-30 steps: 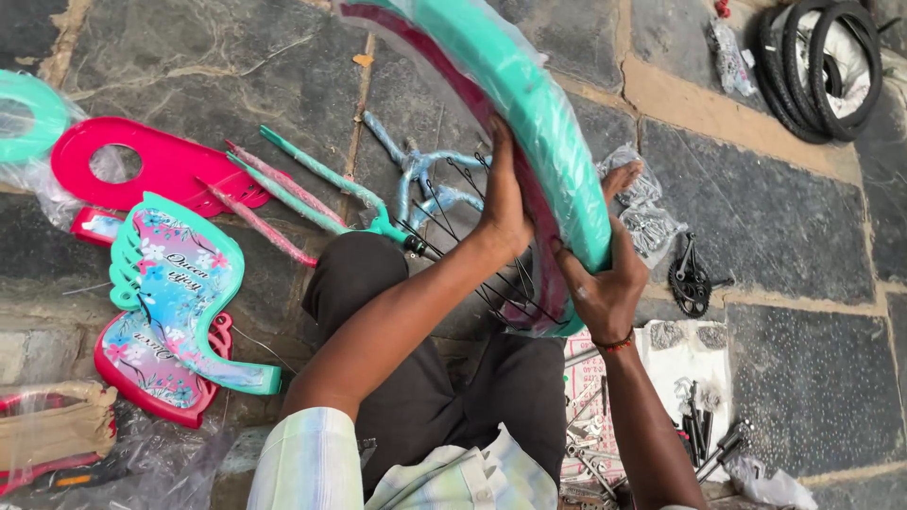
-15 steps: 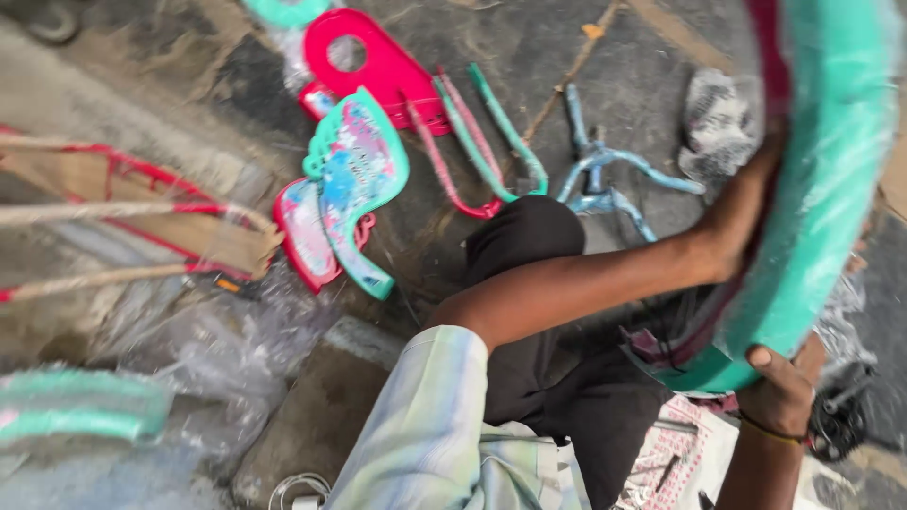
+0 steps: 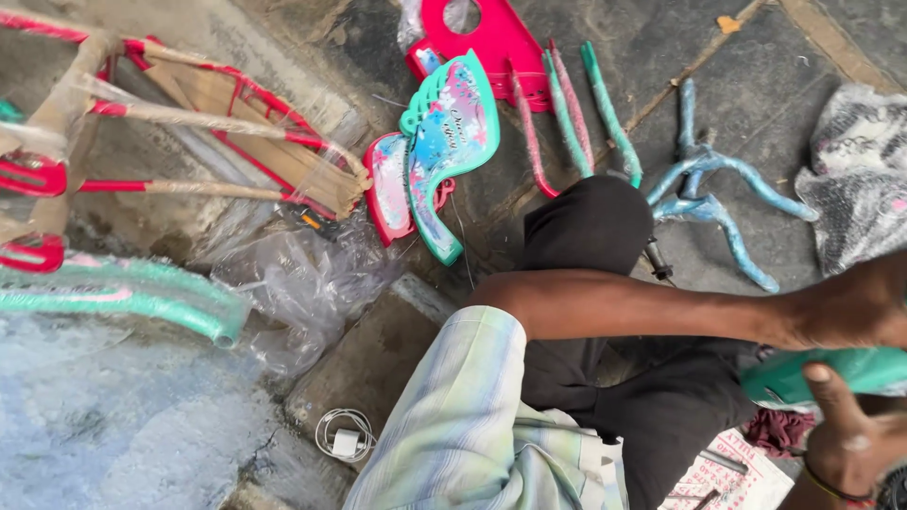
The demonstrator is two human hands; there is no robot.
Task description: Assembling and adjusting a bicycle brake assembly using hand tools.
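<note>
Your left hand [image 3: 855, 307] lies over the teal wheel rim [image 3: 831, 373] at the frame's right edge, fingers out of view, so its grip is unclear. Just below, your right hand [image 3: 846, 444] cups the rim with the thumb across it. Left of your knee lies a teal chain guard [image 3: 444, 142].

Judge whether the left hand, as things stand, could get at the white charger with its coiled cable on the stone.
Probably not at once: the left hand rests on the teal wheel far right, while the white charger lies beyond the striped sleeve.
</note>
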